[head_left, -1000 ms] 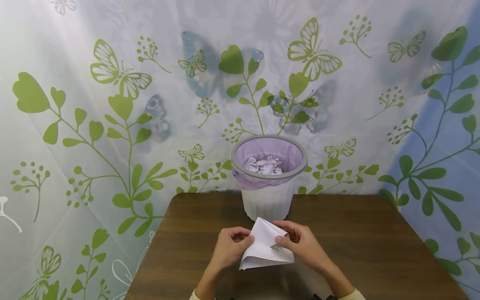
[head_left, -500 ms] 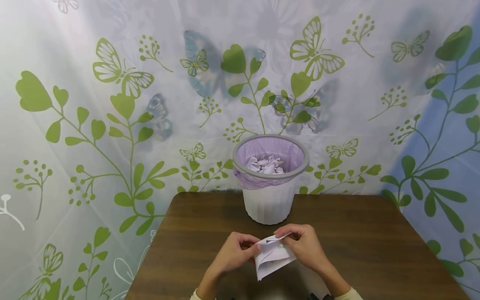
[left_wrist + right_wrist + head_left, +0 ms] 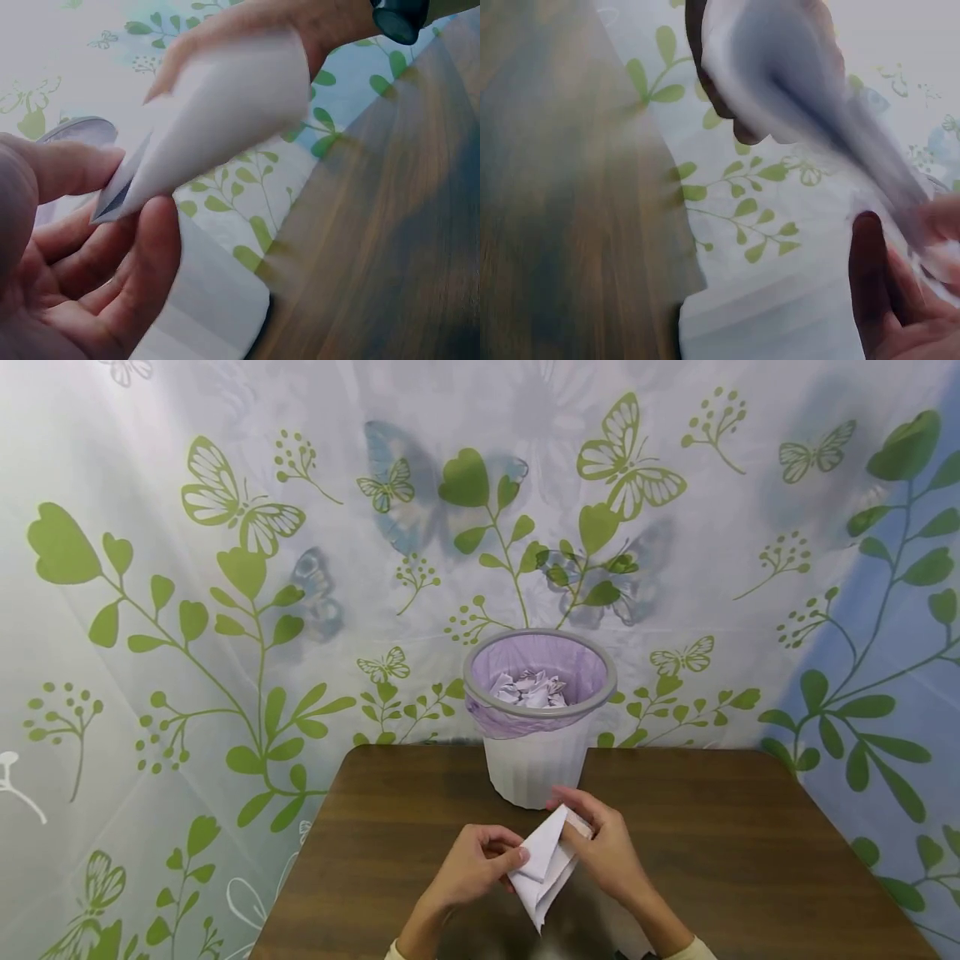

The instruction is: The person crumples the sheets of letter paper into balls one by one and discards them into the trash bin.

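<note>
A folded sheet of white paper [image 3: 546, 852] is held above the table, its pointed corner facing the body and loose layers parting along the lower right. My left hand [image 3: 480, 864] pinches its left edge between thumb and fingers. On the upper right, my right hand [image 3: 609, 847] grips the paper with its thumb in front and fingers behind. Seen from the left wrist, the paper [image 3: 225, 112] forms a cone-like fold with a dark gap near my left thumb. The right wrist view shows blurred paper [image 3: 795, 90] with a hollow inside.
Just beyond my hands stands a white bin [image 3: 536, 768] with a grey rim and a purple liner [image 3: 577, 668]. Crumpled white paper [image 3: 528, 689] lies inside it. Behind the brown wooden table [image 3: 405, 793] hangs a curtain [image 3: 420, 610] printed with leaves and butterflies.
The paper has been turned and folded smaller; its broad printed face no longer shows in the head view. My left hand has shifted right, and my right fingers have moved along the upper edge.
</note>
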{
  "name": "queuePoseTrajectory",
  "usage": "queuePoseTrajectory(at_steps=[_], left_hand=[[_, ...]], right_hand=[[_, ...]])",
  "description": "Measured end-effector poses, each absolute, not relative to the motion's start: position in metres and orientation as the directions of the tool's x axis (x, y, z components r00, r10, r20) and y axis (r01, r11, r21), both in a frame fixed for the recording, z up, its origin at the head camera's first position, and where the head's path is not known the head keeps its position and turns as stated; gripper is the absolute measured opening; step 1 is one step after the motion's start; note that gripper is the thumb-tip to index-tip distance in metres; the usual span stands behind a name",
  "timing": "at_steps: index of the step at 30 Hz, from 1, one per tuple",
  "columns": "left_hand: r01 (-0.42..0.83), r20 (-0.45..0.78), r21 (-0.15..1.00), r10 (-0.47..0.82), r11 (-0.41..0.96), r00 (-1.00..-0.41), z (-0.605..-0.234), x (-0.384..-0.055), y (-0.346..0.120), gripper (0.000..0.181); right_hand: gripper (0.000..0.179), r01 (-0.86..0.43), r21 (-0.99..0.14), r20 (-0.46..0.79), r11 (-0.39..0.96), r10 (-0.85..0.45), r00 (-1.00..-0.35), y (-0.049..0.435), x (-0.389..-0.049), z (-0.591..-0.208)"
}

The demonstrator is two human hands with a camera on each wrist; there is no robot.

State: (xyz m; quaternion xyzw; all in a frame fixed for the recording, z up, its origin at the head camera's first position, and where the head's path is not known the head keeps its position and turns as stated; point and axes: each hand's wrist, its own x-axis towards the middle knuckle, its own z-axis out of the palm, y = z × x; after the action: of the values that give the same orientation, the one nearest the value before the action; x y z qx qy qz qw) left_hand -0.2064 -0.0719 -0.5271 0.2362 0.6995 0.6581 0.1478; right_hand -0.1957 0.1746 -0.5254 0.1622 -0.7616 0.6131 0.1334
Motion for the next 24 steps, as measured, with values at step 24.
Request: queuePoseTrajectory(at_steps=[24], left_hand=[[0.304, 0.257, 0.946, 0.314, 0.111, -0.914, -0.528, -0.204, -0.056, 0.008]], right_hand=[[0.016, -0.348, -0.934, 0.34, 0.081, -0.092, -0.936, 0.159, -0.194, -0.532]])
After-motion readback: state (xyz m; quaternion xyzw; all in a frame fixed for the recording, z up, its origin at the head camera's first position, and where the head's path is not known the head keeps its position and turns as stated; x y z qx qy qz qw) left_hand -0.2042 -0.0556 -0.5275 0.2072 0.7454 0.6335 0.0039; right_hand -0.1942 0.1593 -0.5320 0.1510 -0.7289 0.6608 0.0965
